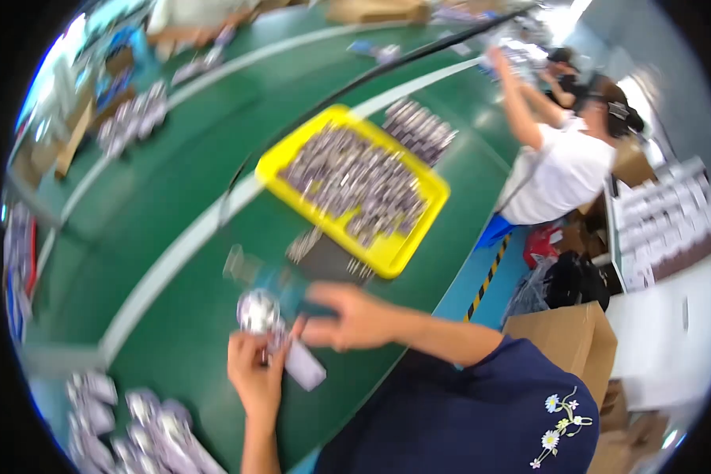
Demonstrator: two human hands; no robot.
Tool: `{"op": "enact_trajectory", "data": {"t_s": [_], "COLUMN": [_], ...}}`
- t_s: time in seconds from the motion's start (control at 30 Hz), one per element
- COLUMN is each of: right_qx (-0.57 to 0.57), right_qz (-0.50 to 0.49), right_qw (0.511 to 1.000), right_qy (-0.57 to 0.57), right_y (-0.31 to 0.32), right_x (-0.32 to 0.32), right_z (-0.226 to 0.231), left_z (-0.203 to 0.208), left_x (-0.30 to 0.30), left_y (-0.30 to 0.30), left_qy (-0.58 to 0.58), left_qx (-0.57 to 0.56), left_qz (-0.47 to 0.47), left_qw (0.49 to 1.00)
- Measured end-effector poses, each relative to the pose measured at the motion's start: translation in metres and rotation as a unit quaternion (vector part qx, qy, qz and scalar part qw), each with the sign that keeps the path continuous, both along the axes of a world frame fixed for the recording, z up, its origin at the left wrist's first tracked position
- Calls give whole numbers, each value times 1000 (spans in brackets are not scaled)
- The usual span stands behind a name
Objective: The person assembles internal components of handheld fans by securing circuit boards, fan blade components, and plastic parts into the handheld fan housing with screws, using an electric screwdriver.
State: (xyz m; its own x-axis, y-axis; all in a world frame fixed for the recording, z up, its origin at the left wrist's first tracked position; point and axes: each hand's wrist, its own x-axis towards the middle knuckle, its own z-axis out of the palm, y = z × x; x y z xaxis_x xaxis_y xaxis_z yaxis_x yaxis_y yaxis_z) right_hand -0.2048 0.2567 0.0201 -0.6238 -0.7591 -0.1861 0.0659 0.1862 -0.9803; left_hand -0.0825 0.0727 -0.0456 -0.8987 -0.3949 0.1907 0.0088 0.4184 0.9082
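My left hand [254,373] holds a small shiny silver packet [258,313] over the green table [174,189], with a pale flat piece [304,365] sticking out beside it. My right hand [349,316] reaches in from the right and its fingers touch the same packet; motion blur hides the exact grip. Just beyond the hands lie a few more silver packets [304,243] and a dark flat item. A yellow tray [430,183] full of several silver packets sits further up the table.
Heaps of silver packets lie at the lower left [126,430], far left [134,117] and beyond the tray [420,126]. A person in a white shirt [561,170] works at the right. Cardboard boxes [573,336] stand on the floor at the right.
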Motion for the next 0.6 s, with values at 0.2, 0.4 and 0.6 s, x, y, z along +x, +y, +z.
{"op": "enact_trajectory", "data": {"t_s": [0.2, 0.4, 0.6], "right_qx": [-380, -523, -457], "right_qz": [-223, -158, -225], "right_qw": [889, 827, 855], "right_qy": [126, 136, 98], "right_y": [41, 24, -17], "right_x": [-56, -97, -119], "right_z": [3, -7, -15], "left_z": [7, 5, 7], "left_x": [-7, -13, -47], "left_y": [4, 16, 29], "left_qy": [-71, -72, -73], "left_qx": [82, 91, 81], "left_qz": [14, 48, 40], "left_qw": [994, 992, 993]}}
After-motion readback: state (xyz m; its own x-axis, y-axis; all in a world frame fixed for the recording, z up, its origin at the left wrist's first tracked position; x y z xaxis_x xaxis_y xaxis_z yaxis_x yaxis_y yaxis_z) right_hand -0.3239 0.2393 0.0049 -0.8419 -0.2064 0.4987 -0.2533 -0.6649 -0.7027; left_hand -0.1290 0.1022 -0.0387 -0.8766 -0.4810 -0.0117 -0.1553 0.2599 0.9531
